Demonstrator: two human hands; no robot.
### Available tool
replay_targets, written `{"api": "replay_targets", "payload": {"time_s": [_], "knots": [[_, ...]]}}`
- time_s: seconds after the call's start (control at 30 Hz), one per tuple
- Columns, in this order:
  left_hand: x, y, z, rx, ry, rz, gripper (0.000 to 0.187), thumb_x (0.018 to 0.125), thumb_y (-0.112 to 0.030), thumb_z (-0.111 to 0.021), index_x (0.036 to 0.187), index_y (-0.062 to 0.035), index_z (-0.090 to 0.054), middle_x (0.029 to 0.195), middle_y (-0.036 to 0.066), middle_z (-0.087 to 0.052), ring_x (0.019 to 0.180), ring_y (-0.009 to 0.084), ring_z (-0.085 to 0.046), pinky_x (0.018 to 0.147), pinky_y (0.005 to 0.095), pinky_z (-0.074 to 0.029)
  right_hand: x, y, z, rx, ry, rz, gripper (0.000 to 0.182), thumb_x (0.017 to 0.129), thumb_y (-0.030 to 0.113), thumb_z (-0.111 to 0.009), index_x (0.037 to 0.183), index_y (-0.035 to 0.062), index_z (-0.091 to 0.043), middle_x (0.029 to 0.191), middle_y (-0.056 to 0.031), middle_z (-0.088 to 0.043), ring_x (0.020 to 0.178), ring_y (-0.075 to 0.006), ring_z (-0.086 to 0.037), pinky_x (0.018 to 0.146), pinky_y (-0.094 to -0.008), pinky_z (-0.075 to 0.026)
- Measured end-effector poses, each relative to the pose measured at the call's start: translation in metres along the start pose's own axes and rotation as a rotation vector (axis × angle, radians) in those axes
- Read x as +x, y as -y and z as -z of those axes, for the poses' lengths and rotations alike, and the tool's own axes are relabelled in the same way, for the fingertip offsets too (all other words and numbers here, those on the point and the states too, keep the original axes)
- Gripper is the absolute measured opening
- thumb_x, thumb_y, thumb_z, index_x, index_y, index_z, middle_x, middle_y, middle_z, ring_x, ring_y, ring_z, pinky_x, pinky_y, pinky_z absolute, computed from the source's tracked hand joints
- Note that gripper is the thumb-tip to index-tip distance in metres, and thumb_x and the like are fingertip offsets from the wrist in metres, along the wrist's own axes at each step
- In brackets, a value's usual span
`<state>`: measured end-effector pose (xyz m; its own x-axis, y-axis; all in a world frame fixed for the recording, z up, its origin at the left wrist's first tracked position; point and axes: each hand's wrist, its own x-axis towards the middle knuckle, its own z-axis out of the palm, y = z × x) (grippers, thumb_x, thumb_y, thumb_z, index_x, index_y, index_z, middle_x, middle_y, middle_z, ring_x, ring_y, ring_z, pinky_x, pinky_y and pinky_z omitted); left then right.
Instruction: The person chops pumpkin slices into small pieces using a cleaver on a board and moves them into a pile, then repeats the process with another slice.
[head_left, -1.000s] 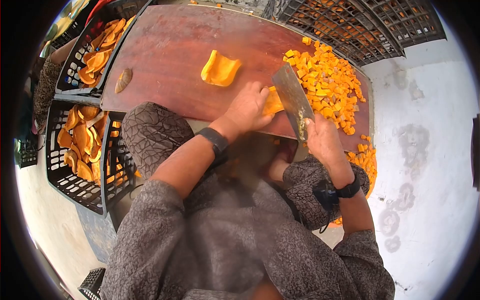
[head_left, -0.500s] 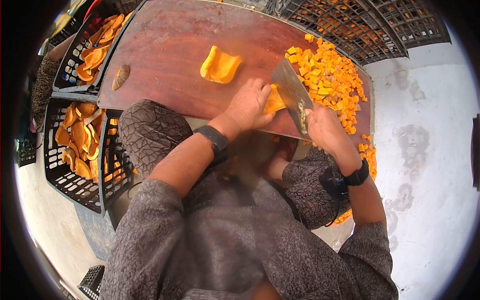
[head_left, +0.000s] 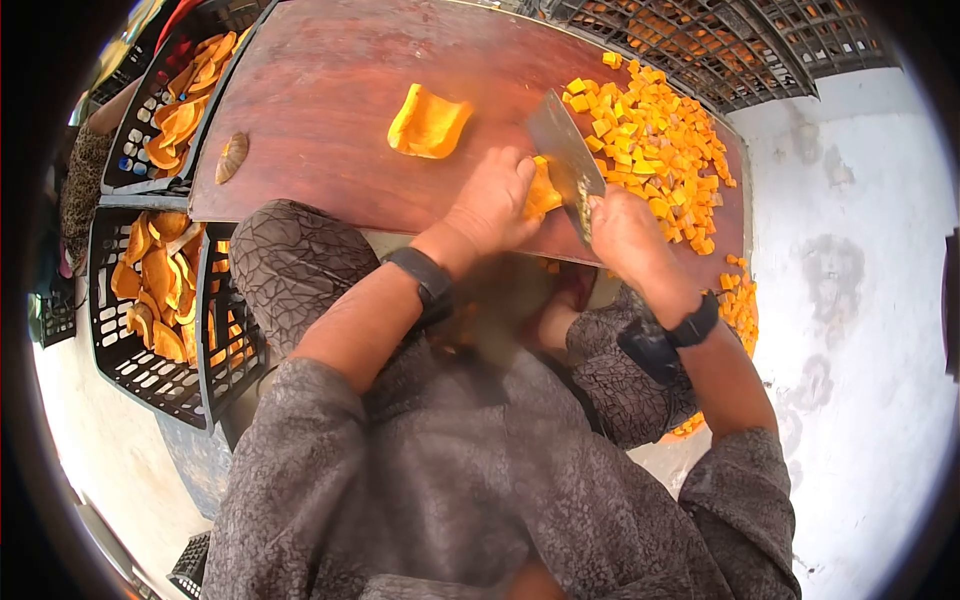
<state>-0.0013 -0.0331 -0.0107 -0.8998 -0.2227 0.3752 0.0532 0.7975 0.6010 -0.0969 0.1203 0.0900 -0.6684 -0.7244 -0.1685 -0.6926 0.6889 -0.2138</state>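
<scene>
My right hand [head_left: 625,235] is closed round the handle of a cleaver [head_left: 566,145], its broad blade standing on edge. Just left of the blade, a piece of pumpkin [head_left: 542,190] lies on the reddish-brown board [head_left: 320,120]. My left hand [head_left: 492,200] grips that piece from its left side, fingers bent, knuckles close to the blade. Farther back on the board sits a larger curved pumpkin slab [head_left: 428,122]. Right of the cleaver spreads a heap of pumpkin cubes [head_left: 655,140].
Black crates with pumpkin pieces stand at the left, one nearer [head_left: 150,365] and one farther [head_left: 150,180]. A striped scrap [head_left: 231,158] lies at the board's left. More black crates [head_left: 690,50] stand behind the board. Cubes [head_left: 740,310] also lie below its right edge.
The cleaver and my right hand have shifted slightly left and up in view. My left hand, still on the pumpkin piece, has moved a little left. The whole view has shifted slightly.
</scene>
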Motion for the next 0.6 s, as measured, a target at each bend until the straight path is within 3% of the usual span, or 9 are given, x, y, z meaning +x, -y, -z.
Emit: {"api": "replay_targets", "payload": {"time_s": [0.17, 0.27, 0.43, 0.6], "knots": [[-0.002, -0.001, -0.002, 0.006, -0.008, -0.007, 0.057, 0.07, -0.022, -0.074, 0.116, 0.0007, -0.051, 0.11, 0.023, -0.05, 0.101, 0.0416, -0.049, 0.091, 0.047, -0.043, 0.0, -0.002, -0.014, 0.004, -0.055, -0.04, 0.025, 0.094, 0.022, -0.05, 0.094, -0.0025, -0.058, 0.09, -0.0269, -0.065, 0.091, -0.0445, -0.062, 0.08, -0.0514, -0.049], [-0.003, -0.002, -0.003, 0.01, -0.035, -0.012, 0.057, 0.07, -0.021, -0.074, 0.117, 0.0009, -0.051, 0.111, 0.023, -0.05, 0.102, 0.0417, -0.048, 0.092, 0.047, -0.043, -0.006, -0.002, -0.01, 0.075, -0.097, 0.013, 0.027, 0.093, 0.019, -0.053, 0.089, -0.0079, -0.056, 0.082, -0.0317, -0.062, 0.084, -0.0496, -0.06, 0.075, -0.053, -0.048], [-0.003, -0.003, -0.005, 0.0, -0.053, -0.009, 0.058, 0.069, -0.02, -0.074, 0.118, 0.0012, -0.05, 0.112, 0.023, -0.05, 0.103, 0.0417, -0.048, 0.093, 0.0469, -0.043, -0.029, -0.001, 0.013, 0.035, -0.019, 0.072, 0.025, 0.092, 0.017, -0.053, 0.088, -0.0069, -0.057, 0.081, -0.0316, -0.062, 0.083, -0.0493, -0.06, 0.075, -0.0528, -0.048], [-0.001, -0.001, -0.004, 0.015, -0.019, -0.045, 0.059, 0.068, -0.018, -0.074, 0.118, 0.0016, -0.05, 0.111, 0.022, -0.05, 0.101, 0.0413, -0.048, 0.091, 0.0469, -0.044, -0.013, -0.006, -0.021, 0.088, -0.095, -0.028, 0.023, 0.092, 0.017, -0.054, 0.09, -0.0057, -0.057, 0.084, -0.0311, -0.062, 0.085, -0.0484, -0.061, 0.076, -0.0526, -0.049]]}}
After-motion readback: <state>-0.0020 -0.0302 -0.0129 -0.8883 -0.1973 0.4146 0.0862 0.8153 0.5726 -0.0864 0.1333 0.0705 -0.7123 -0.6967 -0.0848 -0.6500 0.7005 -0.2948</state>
